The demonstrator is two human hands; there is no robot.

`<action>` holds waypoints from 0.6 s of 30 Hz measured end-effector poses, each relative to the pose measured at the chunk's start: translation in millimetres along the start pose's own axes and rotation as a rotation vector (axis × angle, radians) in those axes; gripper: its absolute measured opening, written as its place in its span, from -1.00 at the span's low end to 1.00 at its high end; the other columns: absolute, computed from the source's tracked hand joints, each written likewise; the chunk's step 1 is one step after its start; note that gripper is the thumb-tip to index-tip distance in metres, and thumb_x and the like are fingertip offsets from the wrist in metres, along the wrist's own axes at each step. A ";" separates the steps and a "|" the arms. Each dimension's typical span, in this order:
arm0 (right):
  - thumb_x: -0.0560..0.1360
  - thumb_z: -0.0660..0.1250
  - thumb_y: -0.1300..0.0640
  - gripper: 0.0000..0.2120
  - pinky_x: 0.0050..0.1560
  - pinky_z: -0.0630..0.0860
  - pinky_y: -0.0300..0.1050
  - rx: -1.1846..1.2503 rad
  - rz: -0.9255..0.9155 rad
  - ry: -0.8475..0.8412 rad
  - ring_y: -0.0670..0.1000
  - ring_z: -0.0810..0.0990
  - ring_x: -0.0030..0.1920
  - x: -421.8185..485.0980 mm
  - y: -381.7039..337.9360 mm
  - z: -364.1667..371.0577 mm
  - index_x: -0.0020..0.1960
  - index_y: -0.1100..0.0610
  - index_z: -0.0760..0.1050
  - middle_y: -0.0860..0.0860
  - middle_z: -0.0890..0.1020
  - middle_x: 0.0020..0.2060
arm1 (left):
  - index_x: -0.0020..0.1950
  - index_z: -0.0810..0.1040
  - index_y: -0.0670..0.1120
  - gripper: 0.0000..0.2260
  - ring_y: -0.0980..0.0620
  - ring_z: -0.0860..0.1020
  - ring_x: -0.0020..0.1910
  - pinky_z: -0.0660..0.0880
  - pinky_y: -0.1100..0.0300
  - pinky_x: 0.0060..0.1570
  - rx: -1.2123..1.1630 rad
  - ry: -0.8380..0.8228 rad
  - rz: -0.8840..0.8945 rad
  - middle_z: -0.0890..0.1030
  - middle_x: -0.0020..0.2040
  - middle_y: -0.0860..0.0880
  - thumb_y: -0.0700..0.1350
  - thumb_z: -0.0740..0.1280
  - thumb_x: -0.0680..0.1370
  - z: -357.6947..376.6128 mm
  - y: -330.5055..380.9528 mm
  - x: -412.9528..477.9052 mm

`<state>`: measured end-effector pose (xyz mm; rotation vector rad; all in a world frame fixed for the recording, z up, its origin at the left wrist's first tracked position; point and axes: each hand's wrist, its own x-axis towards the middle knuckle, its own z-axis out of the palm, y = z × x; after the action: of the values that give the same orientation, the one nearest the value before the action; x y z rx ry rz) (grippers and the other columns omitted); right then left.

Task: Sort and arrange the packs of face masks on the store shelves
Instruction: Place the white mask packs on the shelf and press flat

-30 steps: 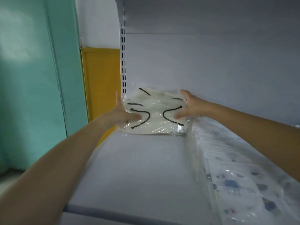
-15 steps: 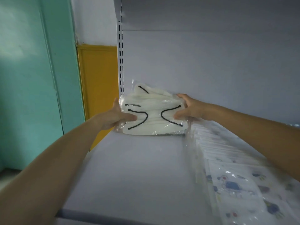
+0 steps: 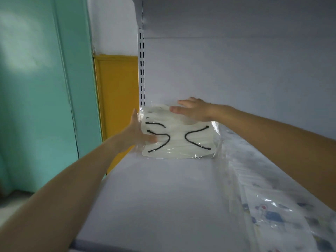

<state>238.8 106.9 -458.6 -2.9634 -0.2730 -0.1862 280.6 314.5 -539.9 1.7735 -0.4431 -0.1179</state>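
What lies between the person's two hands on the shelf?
A clear pack of white masks with black ear loops, seen in the head view: the left hand holds its left edge, the right hand rests on top.

The pale grey shelf [image 3: 163,197] carries a clear pack of white masks [image 3: 180,140] with black ear loops, its lower edge on the board at the rear left corner, close to the back panel [image 3: 236,79]. Along the shelf's right side runs a row of printed packs [image 3: 272,211], blurred and seemingly overlapping one another. The white pack sits just beside the row's far end.
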 end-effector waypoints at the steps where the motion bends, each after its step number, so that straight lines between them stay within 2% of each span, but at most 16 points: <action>1: 0.47 -0.12 -0.42 -0.26 0.46 0.04 0.06 -0.038 0.020 -0.055 0.11 0.07 0.48 5.0 -6.9 4.7 0.42 0.05 0.24 0.10 0.19 0.47 | 0.49 -0.37 0.12 0.16 -0.12 0.32 0.39 0.37 -0.02 0.23 -0.009 0.001 -0.005 0.09 0.54 -0.07 -0.34 0.50 0.32 0.5 0.0 -0.7; 2: 0.46 -0.16 -0.43 -0.25 0.46 0.06 0.06 -0.087 0.014 -0.086 0.12 0.09 0.48 9.3 -10.5 7.3 0.39 0.07 0.26 0.13 0.19 0.47 | 0.49 -0.37 0.13 0.17 -0.12 0.39 0.32 0.40 -0.02 0.21 -0.020 -0.008 -0.011 0.05 0.55 -0.08 -0.32 0.51 0.31 1.5 -0.3 -1.5; 3: 0.46 -0.16 -0.44 -0.22 0.47 0.04 0.09 -0.101 0.019 -0.102 0.13 0.06 0.49 9.9 -13.5 7.8 0.44 0.07 0.21 0.12 0.14 0.49 | 0.49 -0.38 0.15 0.19 -0.11 0.47 0.21 0.45 -0.02 0.16 -0.032 -0.018 -0.017 0.08 0.54 -0.11 -0.30 0.52 0.30 1.2 -1.8 -1.2; 4: 0.45 -0.15 -0.45 -0.19 0.48 0.01 0.11 -0.087 0.034 -0.098 0.12 0.02 0.51 11.0 -13.9 7.3 0.50 0.06 0.12 0.09 0.07 0.52 | 0.48 -0.38 0.14 0.19 -0.09 0.53 0.08 0.47 -0.03 0.13 -0.047 -0.027 -0.020 0.23 0.49 -0.15 -0.29 0.52 0.30 0.9 -2.6 -0.6; 5: 0.44 -0.13 -0.46 -0.17 0.48 -0.01 0.12 -0.065 0.043 -0.070 0.11 0.00 0.52 9.8 -14.1 5.7 0.53 0.03 0.04 0.05 0.03 0.53 | 0.49 -0.39 0.13 0.20 -0.06 0.58 -0.07 0.45 -0.05 0.15 -0.059 -0.028 -0.030 0.43 0.35 -0.18 -0.27 0.54 0.30 0.7 -2.3 -1.1; 6: 0.43 -0.13 -0.48 -0.17 0.47 -0.01 0.12 -0.062 0.049 -0.033 0.11 0.00 0.52 5.7 -14.5 4.1 0.53 0.00 0.01 0.02 0.02 0.53 | 0.50 -0.38 0.13 0.21 -0.05 0.60 -0.17 0.42 -0.06 0.22 -0.074 -0.007 -0.041 0.53 0.21 -0.20 -0.22 0.57 0.29 -0.2 -2.4 0.6; 7: 0.41 -0.12 -0.49 -0.16 0.45 0.02 0.12 -0.075 0.067 -0.009 0.11 0.02 0.51 1.5 -14.5 3.4 0.53 -0.03 0.00 0.01 0.03 0.53 | 0.50 -0.36 0.14 0.24 -0.09 0.62 -0.09 0.34 -0.08 0.30 -0.082 0.020 -0.050 0.52 0.22 -0.21 -0.16 0.60 0.25 -0.4 -1.5 1.2; 9: 0.39 -0.09 -0.52 -0.14 0.43 0.06 0.12 -0.109 0.096 -0.003 0.14 0.06 0.50 -6.1 -12.3 5.4 0.53 -0.05 0.00 0.01 0.07 0.52 | 0.51 -0.34 0.14 0.25 -0.11 0.43 0.31 0.15 -0.12 0.43 -0.111 0.050 -0.057 0.34 0.41 -0.17 -0.04 0.61 0.22 -0.7 -0.7 4.5; 11: 0.36 -0.02 -0.53 -0.12 0.41 0.08 0.12 -0.151 0.083 -0.007 0.14 0.07 0.48 -10.3 -7.4 12.5 0.53 -0.05 0.01 0.03 0.09 0.50 | 0.51 -0.36 0.10 0.13 -0.01 0.36 0.36 0.03 -0.10 0.47 -0.133 0.036 -0.052 0.37 0.35 -0.08 -0.05 0.54 0.36 1.0 -2.3 7.0; 12: 0.35 0.01 -0.52 -0.11 0.42 0.07 0.11 -0.169 0.067 -0.001 0.14 0.07 0.48 -11.1 -4.7 16.3 0.53 -0.06 -0.01 0.02 0.09 0.49 | 0.51 -0.38 0.07 0.08 -0.02 0.28 0.42 0.02 -0.08 0.48 -0.134 0.032 -0.050 0.32 0.40 -0.06 -0.06 0.49 0.40 2.7 -3.4 8.4; 14: 0.34 0.09 -0.51 -0.10 0.40 0.08 0.09 -0.211 0.037 0.043 0.13 0.09 0.46 -10.0 1.1 22.0 0.52 -0.05 -0.03 0.02 0.11 0.47 | 0.50 -0.39 0.05 0.09 -0.04 0.07 0.52 0.09 0.00 0.45 -0.127 0.026 -0.051 0.10 0.53 -0.05 0.01 0.46 0.37 8.1 -4.9 10.7; 15: 0.34 0.12 -0.49 -0.10 0.39 0.08 0.08 -0.217 0.025 0.073 0.12 0.11 0.45 -8.8 3.7 24.2 0.51 -0.04 -0.01 0.02 0.12 0.46 | 0.50 -0.39 0.04 0.08 -0.05 0.06 0.52 0.17 0.05 0.39 -0.130 0.034 -0.049 0.04 0.55 -0.04 0.02 0.45 0.38 11.1 -3.9 11.4; 16: 0.35 0.14 -0.48 -0.11 0.38 0.08 0.07 -0.211 0.015 0.096 0.12 0.12 0.44 -7.7 5.8 26.3 0.51 -0.03 0.01 0.02 0.13 0.45 | 0.50 -0.40 0.03 0.05 -0.05 0.11 0.50 0.25 0.09 0.29 -0.136 0.053 -0.043 0.05 0.55 -0.02 0.02 0.43 0.42 13.7 -3.4 13.4; 18: 0.36 0.16 -0.46 -0.13 0.39 0.06 0.05 -0.182 -0.003 0.122 0.11 0.12 0.44 -6.9 8.9 28.5 0.50 -0.03 0.03 0.02 0.14 0.44 | 0.51 -0.38 -0.01 -0.01 -0.05 0.31 0.38 0.36 0.10 0.16 -0.134 0.117 -0.041 0.20 0.47 -0.02 -0.01 0.41 0.47 16.2 -4.4 18.5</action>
<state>236.8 101.9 -488.8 -3.1142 -0.2574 -0.4108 293.6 293.9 -545.4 1.6480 -0.3068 -0.0705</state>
